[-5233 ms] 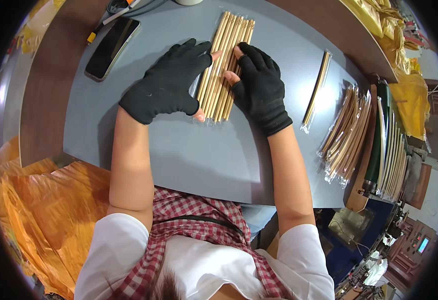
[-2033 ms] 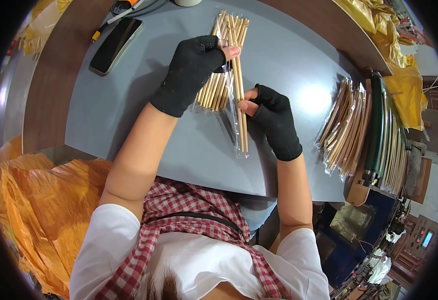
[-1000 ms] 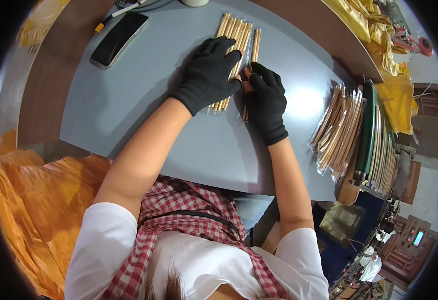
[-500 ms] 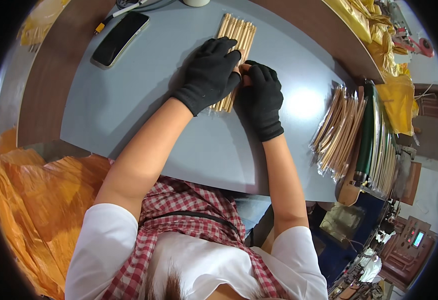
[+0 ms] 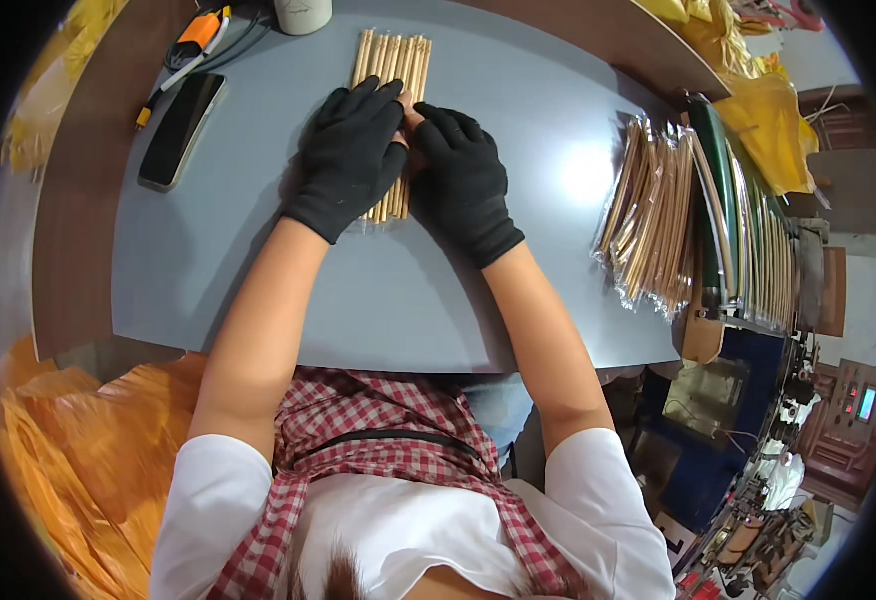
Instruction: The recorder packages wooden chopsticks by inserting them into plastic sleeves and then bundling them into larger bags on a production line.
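A flat row of slim tan sticks [image 5: 392, 62] in clear plastic lies on the grey table, its long side running away from me. My left hand [image 5: 346, 150], in a black fingerless glove, rests flat across the middle of the row with the fingers stretched out. At the row's right edge is my right hand [image 5: 458, 170], gloved the same way. Its fingers are bent inward and its bare fingertips meet those of my left hand over the sticks. Anything between those fingertips is hidden.
A phone [image 5: 182, 130] lies at the left, near a cable with an orange plug [image 5: 198, 33]. A white cup [image 5: 303, 14] stands at the far edge. More wrapped sticks [image 5: 650, 220] are piled at the right, beside a green roller-like bar [image 5: 715, 180]. Orange plastic sheeting [image 5: 108, 450] hangs at the left.
The view has shifted, so the table's contents sit further left in it. My right hand has come closer over the row, its fingers reaching further forward. My left hand stays on the sticks.
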A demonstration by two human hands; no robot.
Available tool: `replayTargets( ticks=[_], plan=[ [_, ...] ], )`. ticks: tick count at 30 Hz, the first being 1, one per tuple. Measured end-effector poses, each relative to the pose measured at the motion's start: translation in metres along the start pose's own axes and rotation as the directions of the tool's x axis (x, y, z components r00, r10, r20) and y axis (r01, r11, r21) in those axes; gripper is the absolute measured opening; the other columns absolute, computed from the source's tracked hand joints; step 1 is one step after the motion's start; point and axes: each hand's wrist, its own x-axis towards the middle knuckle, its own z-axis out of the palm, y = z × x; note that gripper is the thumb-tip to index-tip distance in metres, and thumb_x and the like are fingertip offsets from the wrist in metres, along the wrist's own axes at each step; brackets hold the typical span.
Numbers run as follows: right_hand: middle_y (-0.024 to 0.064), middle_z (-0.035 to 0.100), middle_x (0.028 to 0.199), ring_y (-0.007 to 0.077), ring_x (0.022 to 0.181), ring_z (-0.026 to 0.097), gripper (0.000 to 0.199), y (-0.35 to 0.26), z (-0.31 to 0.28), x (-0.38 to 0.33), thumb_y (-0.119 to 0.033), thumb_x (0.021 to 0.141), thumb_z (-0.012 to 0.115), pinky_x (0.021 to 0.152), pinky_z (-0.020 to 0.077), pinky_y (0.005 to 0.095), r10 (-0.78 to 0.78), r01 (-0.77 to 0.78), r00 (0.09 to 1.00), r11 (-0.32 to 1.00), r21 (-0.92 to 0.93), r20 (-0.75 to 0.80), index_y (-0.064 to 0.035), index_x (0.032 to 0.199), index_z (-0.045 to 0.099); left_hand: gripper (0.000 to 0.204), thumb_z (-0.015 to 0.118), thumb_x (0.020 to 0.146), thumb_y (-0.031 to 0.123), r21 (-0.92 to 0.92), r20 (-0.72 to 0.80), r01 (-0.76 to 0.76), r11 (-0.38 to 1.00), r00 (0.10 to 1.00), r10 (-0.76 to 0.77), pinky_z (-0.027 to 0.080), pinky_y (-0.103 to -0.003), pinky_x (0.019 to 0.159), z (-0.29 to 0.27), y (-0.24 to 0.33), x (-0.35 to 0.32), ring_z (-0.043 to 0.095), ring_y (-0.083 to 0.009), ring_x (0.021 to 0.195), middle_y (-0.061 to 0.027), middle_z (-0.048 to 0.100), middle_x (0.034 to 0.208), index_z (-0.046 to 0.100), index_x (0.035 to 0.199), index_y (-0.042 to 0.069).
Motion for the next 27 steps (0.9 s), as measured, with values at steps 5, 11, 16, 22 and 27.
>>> replayTargets(
  ticks=[5, 11, 16, 22, 27],
  plan=[
    [0.0102, 0.066, 0.115, 0.0291, 0.104, 0.063, 0.033, -0.007, -0.005, -0.001, -0.008, 0.079, 0.065, 0.088, 0.0506, 0.0389, 0.012, -0.008, 0.998, 0.998, -0.063, 0.062, -0.0085, 0.111, 0.066, 0.044, 0.058, 0.087, 0.006, -0.154, 0.039, 0.108, 0.982, 0.994, -0.103, 0.042, -0.040, 0.103, -0.006, 0.003, -0.002, 0.052, -0.0346, 0.120, -0.0176, 0.056, 0.128, 0.054, 0.131, 0.003],
    [0.0112, 0.065, 0.117, 0.0300, 0.105, 0.063, 0.032, -0.002, -0.007, -0.002, -0.009, 0.080, 0.065, 0.089, 0.0498, 0.0400, -0.055, 0.057, 0.992, 0.998, -0.016, 0.117, -0.0061, 0.112, 0.065, 0.079, 0.079, 0.069, 0.027, -0.215, 0.286, 0.155, 0.964, 0.954, -0.089, 0.035, -0.044, 0.110, -0.041, -0.016, -0.006, 0.039, -0.0390, 0.134, -0.0211, 0.043, 0.144, 0.047, 0.139, 0.009],
    [0.0123, 0.065, 0.116, 0.0311, 0.103, 0.063, 0.032, 0.001, -0.005, -0.001, -0.007, 0.081, 0.064, 0.088, 0.0509, 0.0399, -0.067, 0.066, 0.988, 0.998, 0.007, 0.140, -0.0052, 0.113, 0.064, 0.121, 0.090, 0.046, 0.033, -0.121, 0.542, 0.165, 0.979, 0.837, -0.074, 0.027, -0.045, 0.116, -0.054, -0.017, -0.016, 0.023, -0.0414, 0.143, -0.0216, 0.024, 0.156, 0.033, 0.151, 0.018],
    [0.0123, 0.064, 0.116, 0.0320, 0.101, 0.064, 0.031, 0.000, -0.006, -0.001, -0.005, 0.081, 0.063, 0.085, 0.0527, 0.0392, -0.044, 0.034, 0.988, 0.997, 0.068, 0.151, -0.0066, 0.112, 0.064, 0.121, 0.090, 0.045, 0.030, -0.096, 0.551, 0.211, 0.973, 0.825, -0.125, 0.026, -0.042, 0.117, -0.052, -0.012, -0.015, 0.021, -0.0367, 0.145, -0.0188, 0.025, 0.156, 0.034, 0.151, 0.018],
    [0.0124, 0.064, 0.116, 0.0326, 0.101, 0.064, 0.030, 0.000, -0.005, -0.002, -0.006, 0.081, 0.064, 0.085, 0.0527, 0.0395, -0.038, 0.026, 0.990, 0.995, 0.093, 0.138, -0.0068, 0.111, 0.064, 0.118, 0.090, 0.045, 0.031, -0.085, 0.548, 0.204, 0.975, 0.827, -0.125, 0.026, -0.042, 0.117, -0.053, -0.012, -0.015, 0.021, -0.0368, 0.145, -0.0196, 0.025, 0.156, 0.036, 0.150, 0.016]
  ],
)
